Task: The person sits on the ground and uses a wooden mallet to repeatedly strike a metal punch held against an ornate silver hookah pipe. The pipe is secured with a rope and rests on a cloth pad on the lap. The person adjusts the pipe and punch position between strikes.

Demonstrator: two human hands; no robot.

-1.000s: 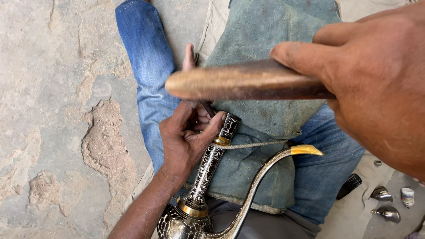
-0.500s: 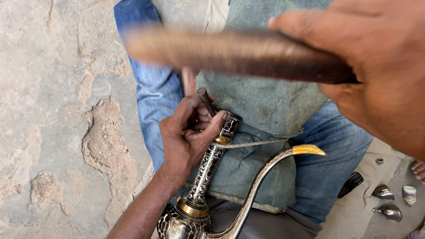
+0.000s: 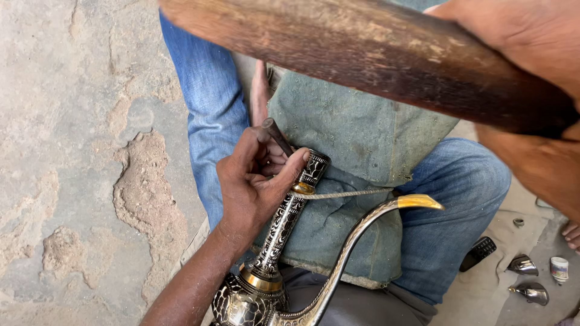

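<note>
Fingers [image 3: 275, 158] of the left hand [image 3: 254, 184] close around a thin dark punch [image 3: 277, 136], its tip set on the engraved neck of a metal ewer [image 3: 284, 226] lying across the lap. The right hand [image 3: 531, 72] grips a wooden mallet [image 3: 362, 51] — raised above — over a green cloth [image 3: 362, 133]; small metal pieces [image 3: 524, 265] lie on the ground.

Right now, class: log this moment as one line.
left hand: steadies thin metal punch on engraved metal ewer neck | right hand: grips raised wooden mallet

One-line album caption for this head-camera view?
Left hand steadies a punch on an engraved ewer's neck; right hand raises a wooden mallet.
</note>
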